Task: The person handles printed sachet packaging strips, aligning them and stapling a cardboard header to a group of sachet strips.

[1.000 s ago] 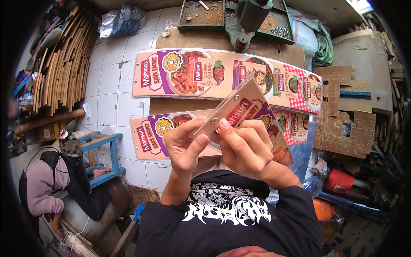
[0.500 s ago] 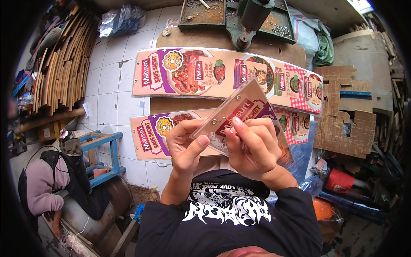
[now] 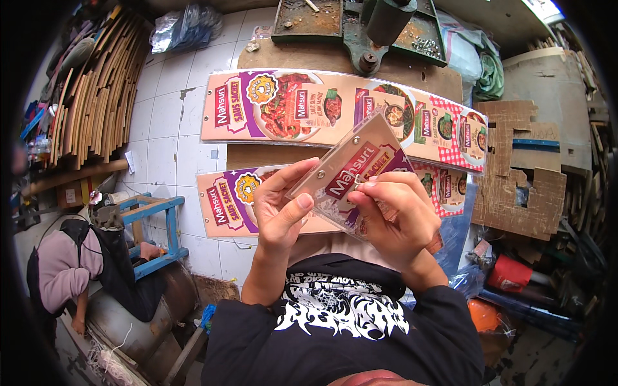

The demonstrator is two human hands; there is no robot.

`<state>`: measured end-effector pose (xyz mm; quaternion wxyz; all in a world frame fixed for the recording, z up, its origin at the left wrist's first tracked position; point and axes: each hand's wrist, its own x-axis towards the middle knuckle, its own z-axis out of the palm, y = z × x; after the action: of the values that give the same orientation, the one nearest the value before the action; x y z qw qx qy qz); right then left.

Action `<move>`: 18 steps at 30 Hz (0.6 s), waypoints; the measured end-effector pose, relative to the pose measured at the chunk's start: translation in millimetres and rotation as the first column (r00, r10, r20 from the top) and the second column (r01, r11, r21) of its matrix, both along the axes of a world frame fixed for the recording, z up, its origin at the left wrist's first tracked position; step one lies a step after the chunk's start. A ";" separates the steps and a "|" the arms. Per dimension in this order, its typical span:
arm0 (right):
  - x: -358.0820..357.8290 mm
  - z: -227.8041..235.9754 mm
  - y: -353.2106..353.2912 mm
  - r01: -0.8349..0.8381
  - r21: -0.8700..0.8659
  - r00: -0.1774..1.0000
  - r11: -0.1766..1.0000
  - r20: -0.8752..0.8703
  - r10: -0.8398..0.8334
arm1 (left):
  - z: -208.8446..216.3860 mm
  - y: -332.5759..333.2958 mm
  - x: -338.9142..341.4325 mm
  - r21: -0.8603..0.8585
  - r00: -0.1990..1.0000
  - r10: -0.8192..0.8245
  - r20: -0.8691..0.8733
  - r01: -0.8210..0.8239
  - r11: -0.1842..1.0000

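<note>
My left hand [image 3: 283, 206] grips the left edge of a plastic-covered printed shelf strip [image 3: 360, 159], thumb in front and fingers behind. The strip is tilted toward me, with two metal eyelets near its end. Over its printed face, my right hand [image 3: 399, 215] is closed, thumb and forefinger pinching a small bent silver metal piece [image 3: 358, 183], possibly a hook. That piece lies apart from the eyelets. The strip's far part is hidden behind my right hand. Beyond my hands lies a similar printed strip [image 3: 222, 138], and another strip [image 3: 212, 219] lies partly behind my left hand.
At the top stands a dark green press [image 3: 386, 29] with metal trays [image 3: 306, 32] holding small parts. Cut cardboard [image 3: 528, 206] lies to the right, wooden boards [image 3: 96, 109] to the left. Another person [image 3: 71, 264] sits at lower left beside a blue frame [image 3: 172, 225].
My right hand has drawn to the right and slightly down with the metal piece, away from the eyelets, uncovering more print. My left hand keeps its grip on the strip.
</note>
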<state>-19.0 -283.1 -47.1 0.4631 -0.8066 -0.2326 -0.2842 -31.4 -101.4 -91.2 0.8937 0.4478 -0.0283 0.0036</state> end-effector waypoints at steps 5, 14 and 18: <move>3.6 -1.9 7.4 -0.030 -0.085 0.996 0.996 0.081 0.037 | 2.6 -0.7 0.2 -0.032 1.000 -0.028 0.000 0.028 0.999; 5.7 -1.1 10.7 -0.036 -0.249 0.975 0.968 0.202 0.088 | 1.0 3.4 -0.1 -0.038 0.995 -0.097 0.033 0.098 0.994; 5.0 -1.5 11.4 -0.025 -0.274 0.973 0.962 0.213 0.086 | 3.7 1.7 0.1 -0.044 0.995 -0.098 0.031 0.099 0.994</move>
<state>-14.1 -271.7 -48.6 0.3280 -0.8182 -0.3420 -0.3255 -31.3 -99.6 -87.5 0.9022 0.4254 -0.0633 -0.0333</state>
